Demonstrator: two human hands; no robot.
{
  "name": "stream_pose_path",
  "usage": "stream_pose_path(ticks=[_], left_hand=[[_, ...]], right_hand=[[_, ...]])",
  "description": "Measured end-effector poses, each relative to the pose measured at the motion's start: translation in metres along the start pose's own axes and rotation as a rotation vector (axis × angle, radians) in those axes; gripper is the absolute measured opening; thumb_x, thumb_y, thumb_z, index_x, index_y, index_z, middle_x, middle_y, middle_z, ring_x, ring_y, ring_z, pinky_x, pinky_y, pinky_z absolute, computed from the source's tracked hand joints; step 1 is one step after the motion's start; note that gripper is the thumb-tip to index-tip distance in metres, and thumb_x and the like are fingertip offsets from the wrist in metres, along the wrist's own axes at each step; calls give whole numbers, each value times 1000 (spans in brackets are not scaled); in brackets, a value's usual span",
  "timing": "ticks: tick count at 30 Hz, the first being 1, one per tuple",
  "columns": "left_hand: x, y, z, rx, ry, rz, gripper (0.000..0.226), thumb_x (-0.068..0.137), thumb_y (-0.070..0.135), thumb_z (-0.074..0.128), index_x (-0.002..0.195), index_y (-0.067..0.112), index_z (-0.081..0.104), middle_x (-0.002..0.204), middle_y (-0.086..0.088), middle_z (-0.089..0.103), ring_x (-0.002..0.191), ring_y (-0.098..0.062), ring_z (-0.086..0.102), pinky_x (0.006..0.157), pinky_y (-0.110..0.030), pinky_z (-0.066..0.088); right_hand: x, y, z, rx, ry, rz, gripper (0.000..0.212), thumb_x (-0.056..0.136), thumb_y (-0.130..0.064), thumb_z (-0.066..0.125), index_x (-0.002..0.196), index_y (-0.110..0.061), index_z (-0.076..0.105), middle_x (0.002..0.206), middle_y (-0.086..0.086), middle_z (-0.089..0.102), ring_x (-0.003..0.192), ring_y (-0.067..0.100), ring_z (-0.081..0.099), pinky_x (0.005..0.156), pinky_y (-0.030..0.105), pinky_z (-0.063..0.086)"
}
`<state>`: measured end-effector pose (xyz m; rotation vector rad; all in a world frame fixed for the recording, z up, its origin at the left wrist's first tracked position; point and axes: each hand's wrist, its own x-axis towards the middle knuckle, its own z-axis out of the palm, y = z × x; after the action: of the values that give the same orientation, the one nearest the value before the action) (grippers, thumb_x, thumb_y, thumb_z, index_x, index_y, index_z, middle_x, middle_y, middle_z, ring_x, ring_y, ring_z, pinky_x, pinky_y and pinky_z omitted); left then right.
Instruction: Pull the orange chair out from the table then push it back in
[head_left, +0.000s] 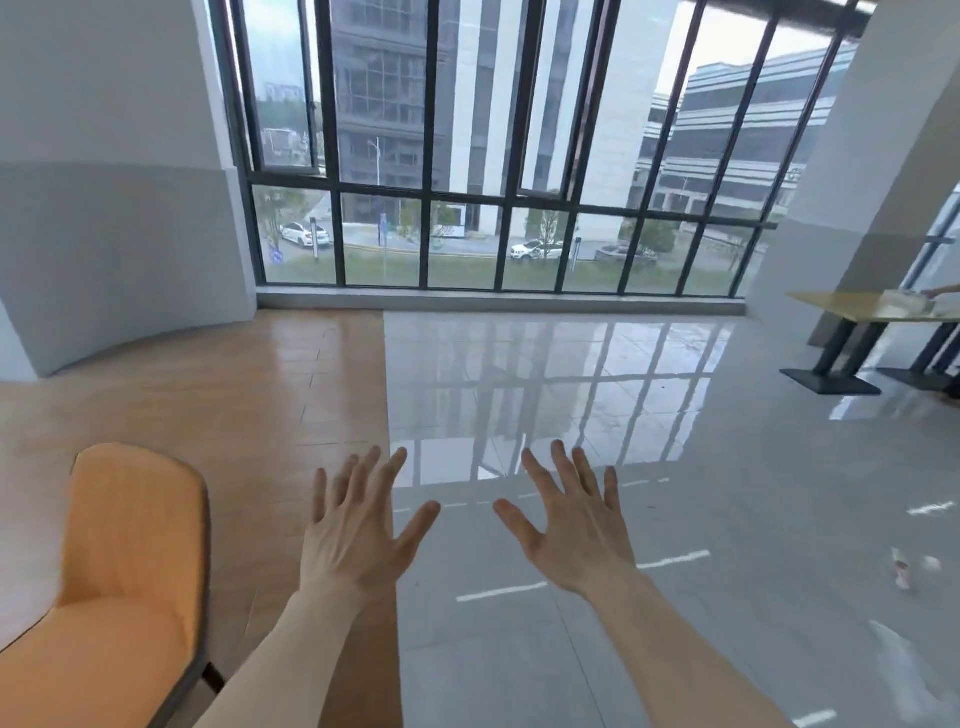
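An orange chair (130, 561) with a padded back and seat and a dark frame stands at the lower left, its seat running off the left edge. No table is visible beside it. My left hand (358, 525) is held out flat over the floor, fingers spread, to the right of the chair and not touching it. My right hand (571, 519) is stretched out the same way, further right, holding nothing.
A yellow-topped table (852, 306) on black legs stands at the far right, with another person's hand at its edge. A tall window wall (498, 156) closes the far side. The floor is wood-toned on the left and glossy grey tile on the right.
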<state>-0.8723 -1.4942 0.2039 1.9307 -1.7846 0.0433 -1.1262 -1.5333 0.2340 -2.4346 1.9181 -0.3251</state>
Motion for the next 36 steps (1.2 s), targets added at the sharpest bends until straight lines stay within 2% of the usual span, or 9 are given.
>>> stream_pose_path(ticks=[8, 13, 19, 24, 29, 33, 36], left_hand=[[212, -14, 77, 52, 12, -23, 92, 80, 89, 3, 159, 43, 9, 170, 6, 11, 157, -18, 1, 126, -48, -8], [361, -29, 116, 103, 39, -98, 86, 84, 88, 8, 159, 44, 8, 170, 6, 12, 157, -18, 1, 126, -50, -7], [503, -75, 127, 151, 92, -204, 91, 79, 91, 0, 158, 46, 7, 170, 6, 13, 157, -18, 4, 126, -50, -7], [590, -166, 150, 186, 123, -332, 90, 81, 91, 2, 158, 46, 6, 170, 6, 12, 157, -17, 3, 126, -48, -10], [675, -279, 175, 192, 203, -441, 85, 84, 91, 9, 157, 49, 10, 168, 7, 20, 156, -18, 11, 126, -45, -9], [751, -371, 164, 213, 250, -555, 88, 83, 92, 10, 157, 46, 16, 167, 6, 24, 155, -20, 15, 127, -48, -3], [787, -415, 148, 254, 266, -623, 90, 81, 91, 6, 157, 45, 16, 168, 5, 22, 156, -19, 12, 126, -47, -6]], right_hand=[[241, 34, 44, 54, 34, -41, 99, 77, -92, -7, 163, -45, -3, 174, -4, -14, 158, 20, -21, 125, 53, -17], [420, 53, 56, 82, 34, -103, 96, 79, -92, -4, 163, -45, -3, 174, -3, -13, 158, 21, -19, 126, 54, -15], [603, 28, 65, 75, -4, -210, 94, 82, -91, -2, 163, -44, -2, 174, -2, -12, 159, 22, -17, 126, 54, -14], [737, -41, 104, 90, -30, -348, 99, 77, -93, -7, 163, -44, -3, 174, -2, -12, 159, 22, -18, 126, 54, -15], [865, -136, 151, 65, -40, -484, 100, 76, -93, -10, 163, -43, -4, 174, 0, -11, 159, 24, -16, 127, 56, -11], [971, -230, 171, 87, -61, -578, 102, 75, -94, -12, 163, -44, -4, 174, -1, -13, 159, 24, -17, 127, 56, -11], [1028, -290, 179, 92, -72, -665, 97, 80, -93, -6, 164, -43, -3, 174, -1, -12, 159, 24, -16, 127, 56, -11]])
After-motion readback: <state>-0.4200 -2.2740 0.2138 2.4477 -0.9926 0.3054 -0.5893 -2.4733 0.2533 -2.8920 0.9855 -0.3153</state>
